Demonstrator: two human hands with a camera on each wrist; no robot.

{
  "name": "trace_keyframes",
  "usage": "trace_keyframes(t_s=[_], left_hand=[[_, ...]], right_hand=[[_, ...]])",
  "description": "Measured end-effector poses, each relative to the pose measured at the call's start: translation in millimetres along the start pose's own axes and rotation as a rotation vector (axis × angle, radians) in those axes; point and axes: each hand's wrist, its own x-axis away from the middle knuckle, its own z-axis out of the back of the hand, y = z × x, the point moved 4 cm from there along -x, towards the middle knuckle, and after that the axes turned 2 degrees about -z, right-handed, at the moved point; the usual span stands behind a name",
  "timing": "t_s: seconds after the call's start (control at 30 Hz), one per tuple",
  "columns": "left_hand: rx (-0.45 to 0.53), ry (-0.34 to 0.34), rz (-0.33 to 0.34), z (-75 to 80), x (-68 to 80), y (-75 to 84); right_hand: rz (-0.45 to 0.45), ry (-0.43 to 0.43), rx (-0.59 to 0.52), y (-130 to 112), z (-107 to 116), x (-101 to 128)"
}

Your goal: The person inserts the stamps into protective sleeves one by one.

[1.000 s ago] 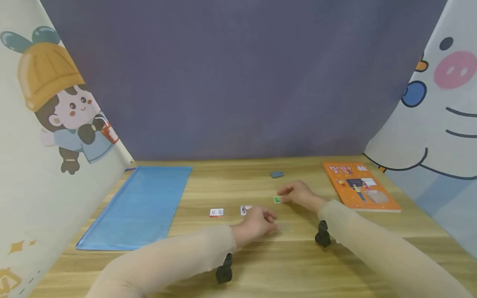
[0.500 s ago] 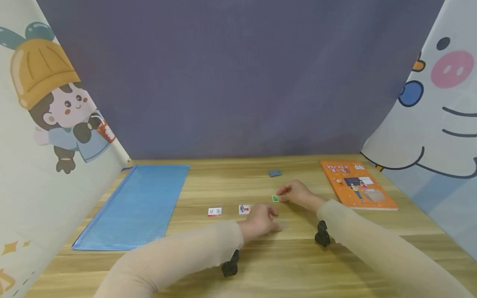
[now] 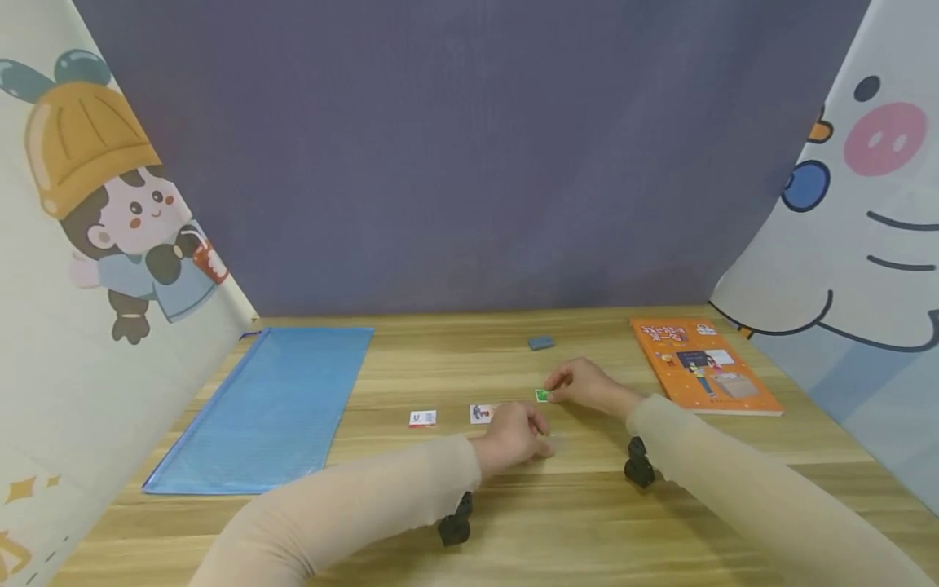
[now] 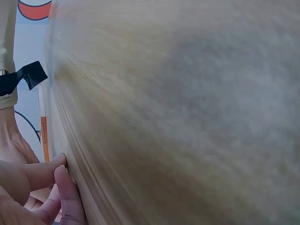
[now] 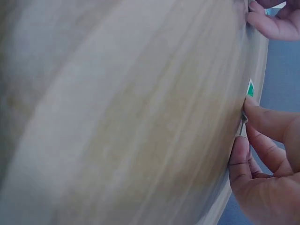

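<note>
Head view: pinching a small green card point(image 3: 541, 395) by its right end between the narrowed fingers of the right hand point(image 3: 587, 385), holding it at or just over the surface point(image 3: 557, 522). Curling the fingers of the left hand point(image 3: 509, 436) loosely, left of the right fingers and nearer the camera, with thumb and forefinger tips close; not being able to tell about anything thin between them.

Probably placing or lifting the green card at this step, and so calling next for a light, steady pinch on its thin edge, without nudging the picture card point(image 3: 481, 414) just left of the left fingers.

Reading a "U" on the white card point(image 3: 422, 418), farther left of those fingers; not making out its smaller print. Seeing a blue-grey block point(image 3: 541, 343) beyond the right fingers, an orange book point(image 3: 704, 367) to their right with unreadable title characters, and a blue pouch point(image 3: 286, 399) well left of the left fingers; finding no legible brand.
</note>
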Motion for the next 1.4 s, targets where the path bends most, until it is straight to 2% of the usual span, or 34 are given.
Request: trace_keyframes(t_s=[0.17, 0.37, 0.53, 0.83, 1.0, 1.13, 1.23, 1.4], left_hand=[[0.028, -0.006, 0.001, -0.2, 1.0, 0.1], [0.066, -0.013, 0.003, -2.3, 0.6, 0.9], [0.058, -0.026, -0.021, -1.0, 0.1, 1.2], [0.07, -0.055, -0.001, 3.6, 3.7, 1.6], [0.107, -0.062, 0.016, 5.0, 5.7, 0.3], [0.146, -0.061, 0.021, 7.1, 6.7, -1.9], [0.19, -0.066, 0.025, 10.3, 6.0, -5.0], [0.296, -0.066, 0.031, 19.9, 1.8, -8.1]], right_hand=[[0.007, -0.02, 0.038, -2.2, -1.8, -0.6], [0.035, -0.063, 0.02, -5.4, -2.8, -2.4], [0.055, -0.084, 0.02, -8.1, -3.8, -2.0], [0.063, -0.087, 0.075, -12.7, -4.0, -2.7], [0.073, -0.103, 0.11, -14.8, -4.6, -2.5], [0.059, -0.077, 0.112, -11.9, -3.6, -0.8], [0.032, -0.058, 0.05, -7.6, -3.4, -0.5], [-0.007, -0.071, -0.153, -6.9, -2.4, 1.9]])
